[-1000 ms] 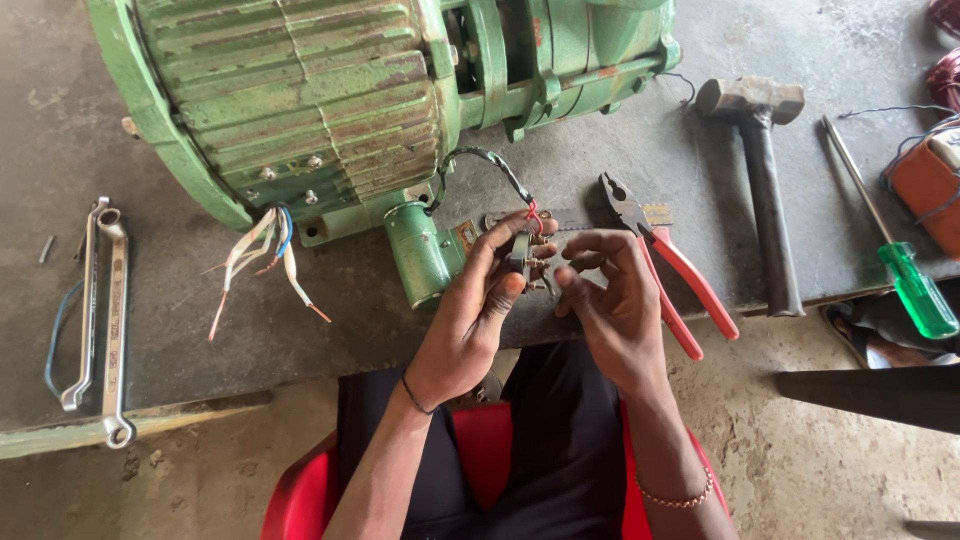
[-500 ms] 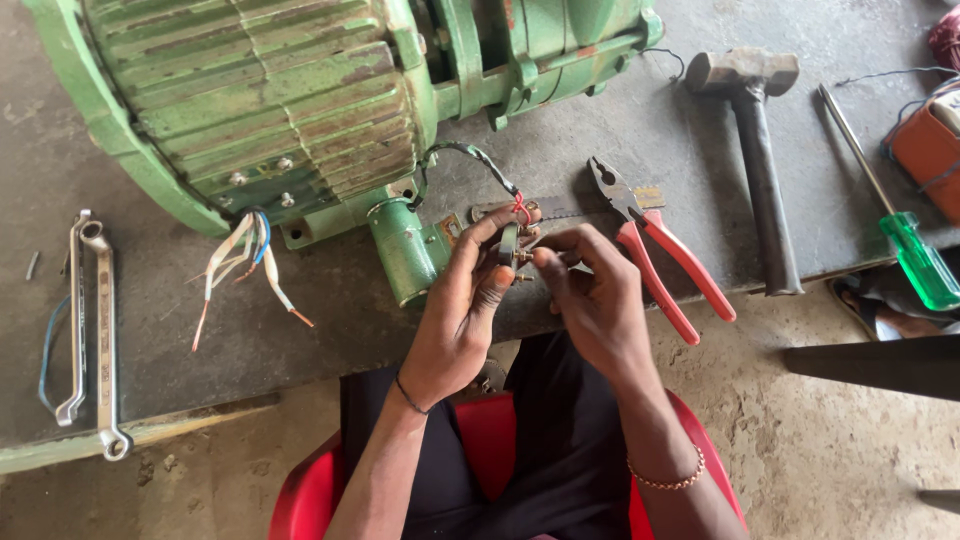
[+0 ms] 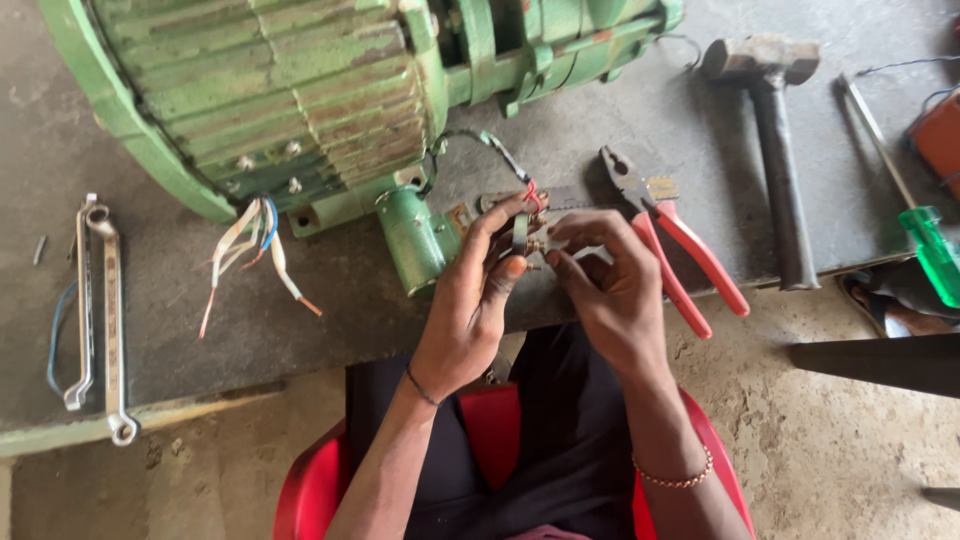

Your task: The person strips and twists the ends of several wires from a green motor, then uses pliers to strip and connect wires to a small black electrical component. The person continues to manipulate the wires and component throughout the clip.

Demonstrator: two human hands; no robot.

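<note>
Head view, looking down on a grey workbench and the seated lap below it. Left hand and right hand raised together at the bench's near edge, fingertips meeting around a small metal terminal piece; left fingers pinched on it from the left, thumb up along its side; right fingers curled narrow and closed on its right end from the opposite side; held jointly, neither hand clearly nearer. Piece directly between the two hands, just in front of the green foot of the large green motor; long axis roughly upright in the picture, though mostly covered. Thin lead with a red-sleeved end running from the motor body down to the piece, touching the left fingertips; hence tethered up and left toward the motor. Red-handled pliers just right of the right hand, jaws pointing up-left; hammer further right; green-handled screwdriver near the right edge. Loose bundle of white, blue and orange wires left of the foot; two spanners well apart at far left. Hidden: shape and lower part of the piece, behind the fingers; exact joint of lead and piece too small to make out; orange object at the right edge cut off by the frame.
</note>
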